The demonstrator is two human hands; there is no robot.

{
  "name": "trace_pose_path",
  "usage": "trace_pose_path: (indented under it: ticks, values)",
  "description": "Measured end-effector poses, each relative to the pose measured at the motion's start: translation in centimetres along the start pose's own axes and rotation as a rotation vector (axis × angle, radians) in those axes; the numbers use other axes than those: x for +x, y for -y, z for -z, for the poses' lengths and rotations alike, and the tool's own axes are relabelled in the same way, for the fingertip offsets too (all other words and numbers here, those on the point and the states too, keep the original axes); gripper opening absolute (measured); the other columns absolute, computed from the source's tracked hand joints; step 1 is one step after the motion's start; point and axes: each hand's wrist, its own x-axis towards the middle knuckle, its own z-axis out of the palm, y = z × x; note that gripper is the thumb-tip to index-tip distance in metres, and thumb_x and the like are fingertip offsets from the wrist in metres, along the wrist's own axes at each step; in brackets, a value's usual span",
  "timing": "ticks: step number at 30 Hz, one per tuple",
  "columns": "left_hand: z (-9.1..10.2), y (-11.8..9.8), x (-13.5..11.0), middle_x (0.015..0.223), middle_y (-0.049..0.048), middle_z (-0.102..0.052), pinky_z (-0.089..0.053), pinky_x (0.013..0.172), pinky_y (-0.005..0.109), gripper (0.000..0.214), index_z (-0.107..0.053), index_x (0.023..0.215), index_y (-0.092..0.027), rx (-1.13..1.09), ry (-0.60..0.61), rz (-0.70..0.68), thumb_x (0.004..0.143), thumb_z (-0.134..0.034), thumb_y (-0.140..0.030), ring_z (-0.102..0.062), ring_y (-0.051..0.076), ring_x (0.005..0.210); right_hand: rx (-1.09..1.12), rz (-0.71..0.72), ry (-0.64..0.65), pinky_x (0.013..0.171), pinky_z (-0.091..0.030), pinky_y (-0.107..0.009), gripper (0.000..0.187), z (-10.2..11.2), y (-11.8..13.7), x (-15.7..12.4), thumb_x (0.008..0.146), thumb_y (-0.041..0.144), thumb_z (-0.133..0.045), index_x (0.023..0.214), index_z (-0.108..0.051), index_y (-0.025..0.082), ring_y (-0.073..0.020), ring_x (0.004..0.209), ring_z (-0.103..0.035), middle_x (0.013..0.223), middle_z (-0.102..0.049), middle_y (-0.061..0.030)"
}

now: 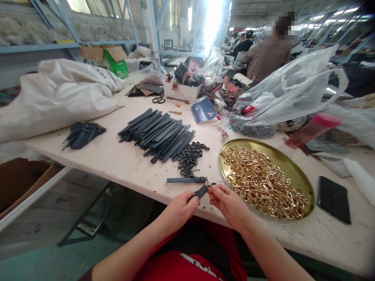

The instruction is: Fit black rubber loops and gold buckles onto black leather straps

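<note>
My left hand is closed on a short black strap at the table's near edge. My right hand pinches the strap's far end, where something small sits that I cannot make out. Just beyond my hands lies a finished black strap with a gold buckle. A round gold tray heaped with gold buckles stands to the right. A heap of small black loops and a pile of long black straps lie ahead.
A smaller strap bundle and a big white sack lie at left. A black phone, pink bottle, clear plastic bags, blue booklet, scissors and white box crowd the table. A person sits beyond.
</note>
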Motion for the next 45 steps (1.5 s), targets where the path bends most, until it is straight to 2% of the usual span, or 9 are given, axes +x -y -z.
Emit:
trace_pose_path:
  ticks: [8,13,19,22,26,33,37,41,45]
  values:
    - [0.3,-1.2,-0.7,0.053,-0.0054,-0.042,-0.028,0.048,0.021,0.024,-0.051,0.076,-0.017,0.064,0.113,-0.037,0.082,-0.036,-0.034,-0.039,0.01,0.05,0.085,-0.011,-0.065,0.053,-0.043,-0.018,0.026,-1.3,-0.6,-0.2,0.057,0.027,-0.077,0.074,-0.058,0.02,-0.0048,0.052,-0.048,0.066,-0.054,0.0064]
    - [0.9,-1.3,-0.6,0.067,-0.0009,-0.054,-0.033,0.056,0.022,0.024,-0.054,0.078,-0.017,0.186,0.141,-0.112,0.083,-0.037,-0.032,-0.046,0.013,0.061,0.102,-0.078,-0.108,0.051,-0.042,-0.019,0.026,-1.2,-1.5,0.1,0.058,0.033,-0.076,0.076,-0.063,0.019,-0.0045,0.05,-0.044,0.063,-0.052,0.0057]
    - [0.9,-1.4,-0.2,0.079,0.0021,-0.06,-0.036,0.066,0.024,0.023,-0.055,0.082,-0.017,0.179,0.113,-0.17,0.085,-0.037,-0.031,-0.053,0.016,0.074,-0.199,0.04,-0.062,0.052,-0.037,-0.022,0.025,-1.7,-2.3,-0.1,0.068,0.04,-0.067,0.08,-0.066,0.017,-0.0074,0.053,-0.042,0.061,-0.054,0.0033]
    - [0.7,-1.4,0.0,0.068,-0.0005,-0.057,-0.035,0.059,0.023,0.024,-0.054,0.081,-0.017,0.144,0.122,-0.127,0.084,-0.038,-0.034,-0.051,0.014,0.063,-0.315,0.182,-0.135,0.053,-0.036,-0.023,0.022,-1.8,-2.4,0.0,0.07,0.038,-0.065,0.074,-0.063,0.017,-0.0088,0.054,-0.043,0.061,-0.054,0.0031]
    - [0.5,-1.1,0.2,0.058,-0.0033,-0.051,-0.033,0.053,0.022,0.022,-0.054,0.082,-0.017,0.096,0.106,-0.061,0.084,-0.038,-0.032,-0.047,0.012,0.055,-0.25,0.241,-0.206,0.051,-0.037,-0.023,0.022,-1.8,-2.6,0.3,0.071,0.039,-0.063,0.07,-0.055,0.019,-0.0088,0.052,-0.042,0.061,-0.05,0.0039]
    - [0.1,-0.4,0.3,0.053,-0.0058,-0.045,-0.031,0.048,0.021,0.022,-0.05,0.075,-0.017,-0.024,0.077,-0.027,0.083,-0.04,-0.035,-0.04,0.009,0.047,-0.373,0.195,-0.158,0.055,-0.037,-0.024,0.025,-1.8,-3.0,-0.2,0.074,0.043,-0.059,0.067,-0.054,0.019,-0.0109,0.056,-0.043,0.059,-0.049,0.0032]
    - [-0.2,-0.5,0.2,0.054,-0.0064,-0.047,-0.028,0.04,0.019,0.021,-0.046,0.076,-0.017,-0.197,0.16,0.075,0.082,-0.04,-0.036,-0.037,0.005,0.037,-0.21,0.113,-0.136,0.054,-0.038,-0.025,0.027,-2.0,-3.1,-0.3,0.074,0.046,-0.057,0.071,-0.054,0.019,-0.011,0.056,-0.043,0.061,-0.049,0.0031]
    - [-0.6,-0.9,-0.1,0.056,-0.0058,-0.048,-0.024,0.035,0.017,0.018,-0.045,0.074,-0.017,-0.297,0.146,0.142,0.079,-0.043,-0.034,-0.034,0.004,0.034,-0.095,0.069,-0.105,0.051,-0.038,-0.024,0.026,-2.4,-3.3,-0.4,0.074,0.045,-0.058,0.072,-0.051,0.02,-0.0104,0.053,-0.041,0.062,-0.048,0.0035]
    - [-1.1,-0.8,-0.4,0.054,-0.0065,-0.047,-0.022,0.034,0.018,0.018,-0.046,0.073,-0.017,-0.336,0.113,0.151,0.078,-0.043,-0.034,-0.03,0.003,0.033,-0.418,0.238,-0.165,0.053,-0.037,-0.025,0.026,-2.2,-3.0,-1.1,0.08,0.043,-0.05,0.068,-0.051,0.02,-0.012,0.055,-0.043,0.059,-0.047,0.003]
